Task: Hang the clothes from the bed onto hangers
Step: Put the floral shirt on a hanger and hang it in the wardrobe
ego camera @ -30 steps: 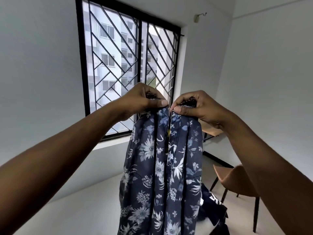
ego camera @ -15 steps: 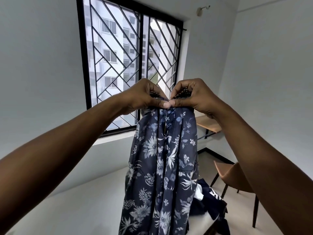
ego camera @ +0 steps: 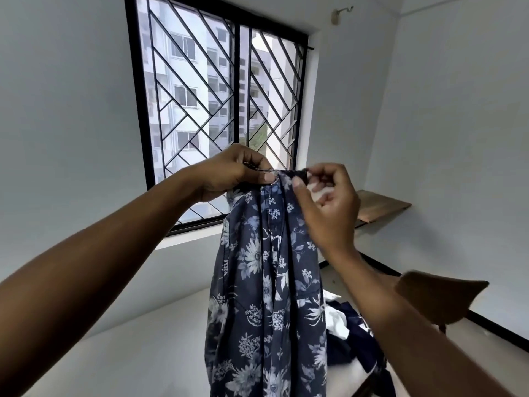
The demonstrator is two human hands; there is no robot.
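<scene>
The navy floral garment (ego camera: 266, 282) hangs in mid-air before the barred window (ego camera: 200, 96), above the bed (ego camera: 128, 356). The left hand (ego camera: 229, 174) pinches its top edge between thumb and fingers. The right hand (ego camera: 326, 204) pinches that edge just beside it.

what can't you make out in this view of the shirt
Head view only:
Top of the shirt: covered by the left hand and right hand; no hanger shows.
Shirt's hem: cut off by the bottom edge.
Clothes pile: partly behind the shirt.
Chair: blurred.
</scene>
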